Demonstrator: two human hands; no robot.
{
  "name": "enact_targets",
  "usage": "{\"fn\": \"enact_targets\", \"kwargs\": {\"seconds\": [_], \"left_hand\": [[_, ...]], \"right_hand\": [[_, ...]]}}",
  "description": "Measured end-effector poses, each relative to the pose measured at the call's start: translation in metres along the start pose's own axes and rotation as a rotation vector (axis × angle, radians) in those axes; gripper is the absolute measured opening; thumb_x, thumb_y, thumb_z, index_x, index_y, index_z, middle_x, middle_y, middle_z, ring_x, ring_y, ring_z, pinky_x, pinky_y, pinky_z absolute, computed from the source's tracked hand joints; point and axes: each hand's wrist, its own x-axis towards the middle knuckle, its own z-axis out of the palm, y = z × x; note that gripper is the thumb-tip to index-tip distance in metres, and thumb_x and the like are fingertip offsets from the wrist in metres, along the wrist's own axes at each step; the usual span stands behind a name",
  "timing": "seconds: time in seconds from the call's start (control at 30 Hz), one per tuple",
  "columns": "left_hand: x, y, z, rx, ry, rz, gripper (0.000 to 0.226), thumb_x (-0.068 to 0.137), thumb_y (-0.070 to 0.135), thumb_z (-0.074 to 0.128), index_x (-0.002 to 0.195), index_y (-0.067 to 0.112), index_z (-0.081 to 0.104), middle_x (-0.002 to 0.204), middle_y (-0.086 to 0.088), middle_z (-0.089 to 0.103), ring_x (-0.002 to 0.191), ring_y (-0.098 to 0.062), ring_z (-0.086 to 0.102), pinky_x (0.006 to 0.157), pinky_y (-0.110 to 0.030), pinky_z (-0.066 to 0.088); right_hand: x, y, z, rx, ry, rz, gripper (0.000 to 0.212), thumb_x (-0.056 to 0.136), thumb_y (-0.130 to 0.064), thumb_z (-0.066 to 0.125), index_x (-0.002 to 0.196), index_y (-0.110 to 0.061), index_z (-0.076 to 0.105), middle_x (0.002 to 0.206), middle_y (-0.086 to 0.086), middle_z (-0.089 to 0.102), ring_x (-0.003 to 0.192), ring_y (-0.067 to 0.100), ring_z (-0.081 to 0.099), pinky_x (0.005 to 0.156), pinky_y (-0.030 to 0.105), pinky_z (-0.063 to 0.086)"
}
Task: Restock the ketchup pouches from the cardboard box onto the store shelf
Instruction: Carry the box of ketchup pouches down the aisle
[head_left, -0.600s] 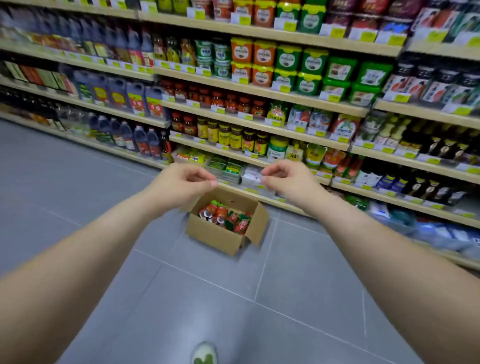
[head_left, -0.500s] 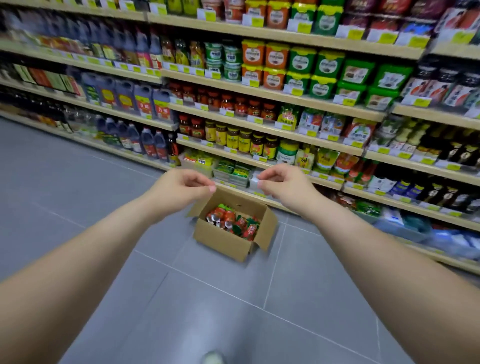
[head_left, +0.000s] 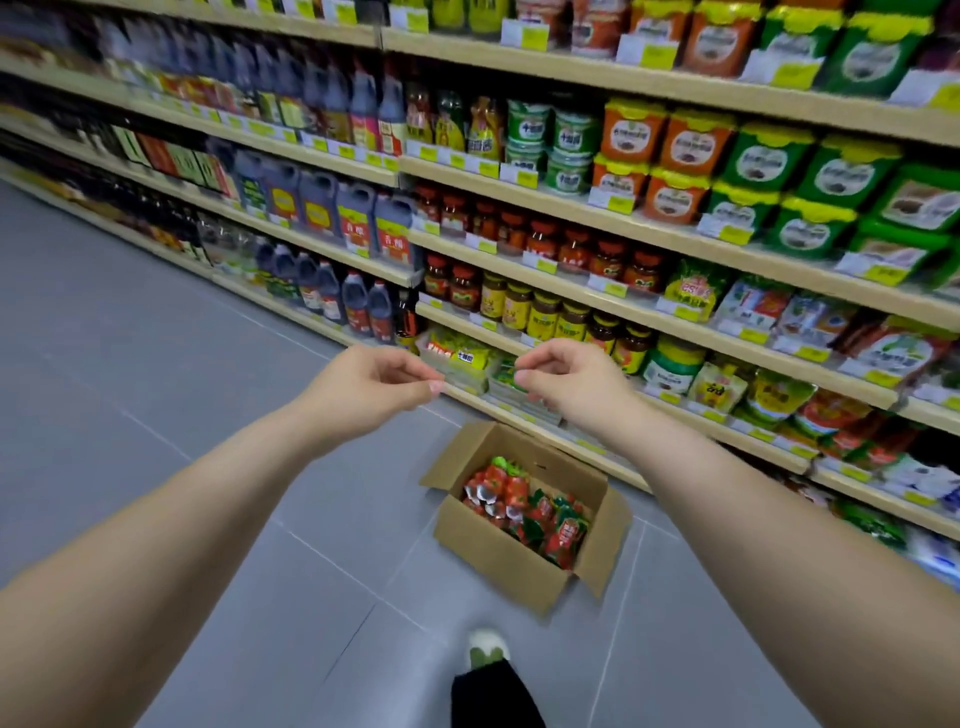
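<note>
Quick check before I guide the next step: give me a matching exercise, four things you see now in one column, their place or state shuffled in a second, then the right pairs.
Things:
1. open brown cardboard box
2. red ketchup pouches
3. left hand
4. green-lidded tubs

Place or state:
A. on an upper shelf, at right
B. on the grey floor tiles, below the shelves
C. raised in the air, fingers pinched, holding nothing visible
D. lying inside the box

Pairs: 1-B, 2-D, 3-C, 4-A
</note>
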Motion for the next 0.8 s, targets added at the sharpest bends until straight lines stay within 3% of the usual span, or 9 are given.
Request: {"fn": "enact_targets", "kwargs": {"seconds": [0.1, 0.23, 0.43, 0.5, 0.57, 0.67, 0.73, 0.8], "left_hand": [[0.056, 0.002, -0.014, 0.003, 0.016, -0.014, 0.010, 0.076, 0.032, 0.073, 0.083, 0.024, 0.072, 0.075, 0.008, 0.071, 0.069, -0.001, 0.064, 0.074, -0.021, 0.051], [0.118, 0.004, -0.031, -0.017, 0.040, -0.006, 0.009, 0.077, 0.031, 0.073, 0.083, 0.025, 0.072, 0.073, 0.010, 0.071, 0.066, 0.004, 0.063, 0.069, -0.016, 0.048], [0.201, -0.004, -0.060, -0.013, 0.010, -0.018, 0.007, 0.077, 0.034, 0.073, 0.080, 0.028, 0.071, 0.071, 0.009, 0.071, 0.066, 0.003, 0.063, 0.061, -0.007, 0.047], [0.230, -0.009, -0.069, -0.001, -0.020, -0.006, 0.009, 0.076, 0.034, 0.073, 0.082, 0.027, 0.072, 0.075, 0.005, 0.071, 0.069, -0.002, 0.063, 0.068, -0.014, 0.051], [0.261, -0.015, -0.080, 0.002, -0.049, 0.008, 0.010, 0.076, 0.032, 0.073, 0.083, 0.025, 0.072, 0.080, -0.003, 0.071, 0.073, -0.013, 0.064, 0.080, -0.030, 0.052], [0.321, -0.021, -0.101, 0.071, -0.128, 0.039, 0.012, 0.077, 0.033, 0.072, 0.086, 0.025, 0.072, 0.086, -0.006, 0.073, 0.083, -0.022, 0.068, 0.086, -0.035, 0.052], [0.362, -0.023, -0.112, 0.094, -0.203, 0.061, 0.009, 0.077, 0.034, 0.072, 0.084, 0.029, 0.071, 0.083, -0.003, 0.073, 0.079, -0.013, 0.068, 0.081, -0.031, 0.052], [0.396, -0.022, -0.119, 0.100, -0.283, 0.079, 0.004, 0.076, 0.035, 0.073, 0.079, 0.034, 0.071, 0.073, 0.005, 0.071, 0.068, -0.002, 0.064, 0.062, -0.017, 0.050]], "right_hand": [[0.066, -0.002, -0.004, -0.004, -0.021, -0.004, 0.003, 0.083, -0.022, 0.067, 0.084, -0.024, 0.063, 0.082, 0.006, 0.069, 0.076, 0.019, 0.065, 0.066, 0.028, 0.051], [0.141, -0.010, -0.005, 0.018, -0.028, 0.007, 0.005, 0.082, -0.022, 0.068, 0.081, -0.026, 0.064, 0.089, 0.010, 0.070, 0.079, 0.021, 0.065, 0.074, 0.039, 0.055], [0.225, -0.017, 0.004, 0.022, -0.050, 0.033, 0.004, 0.083, -0.022, 0.067, 0.086, -0.023, 0.065, 0.093, 0.011, 0.070, 0.081, 0.021, 0.064, 0.079, 0.037, 0.054], [0.249, -0.016, 0.008, 0.028, -0.044, 0.064, 0.007, 0.084, -0.022, 0.067, 0.091, -0.020, 0.066, 0.095, 0.012, 0.069, 0.080, 0.021, 0.063, 0.079, 0.039, 0.055], [0.274, -0.014, 0.014, 0.021, -0.013, 0.093, 0.013, 0.085, -0.022, 0.066, 0.096, -0.015, 0.066, 0.094, 0.012, 0.069, 0.078, 0.019, 0.061, 0.077, 0.038, 0.054], [0.315, -0.012, 0.025, 0.042, 0.078, 0.146, 0.011, 0.085, -0.022, 0.066, 0.094, -0.016, 0.066, 0.088, 0.008, 0.068, 0.077, 0.015, 0.060, 0.069, 0.026, 0.049], [0.339, -0.011, 0.032, 0.062, 0.155, 0.198, 0.004, 0.085, -0.021, 0.065, 0.089, -0.020, 0.065, 0.083, 0.005, 0.065, 0.074, 0.015, 0.059, 0.065, 0.024, 0.047], [0.356, -0.012, 0.037, 0.079, 0.238, 0.239, 0.006, 0.084, -0.020, 0.066, 0.082, -0.025, 0.063, 0.076, 0.002, 0.063, 0.072, 0.015, 0.058, 0.064, 0.024, 0.047]]}}
